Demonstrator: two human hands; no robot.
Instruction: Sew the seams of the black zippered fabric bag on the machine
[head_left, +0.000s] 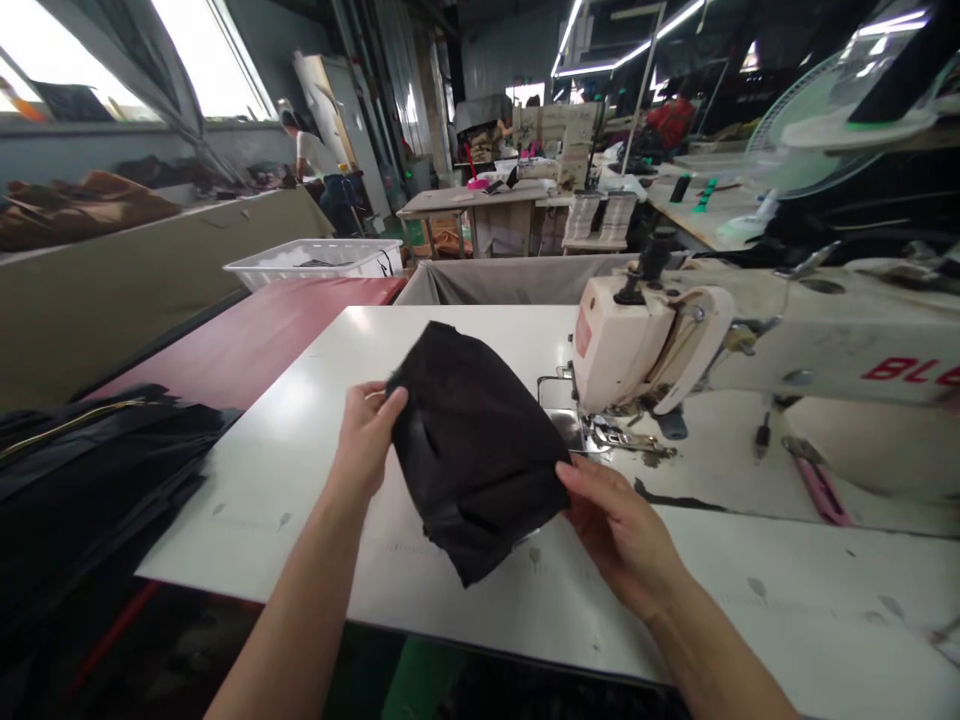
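A folded piece of black fabric (472,440) is held just above the white sewing table (300,450). My left hand (367,430) grips its left edge, thumb on top. On the right edge, close to the needle plate, my right hand (619,530) pinches the cloth. The white sewing machine (675,340) stands right of the fabric, its presser foot (600,432) beside the cloth's right corner.
A heap of black garments (82,470) lies at the left on a red surface (255,335). A white plastic basket (319,260) sits beyond it. A fan (817,130) stands at the upper right. A person (315,160) works far back among other tables.
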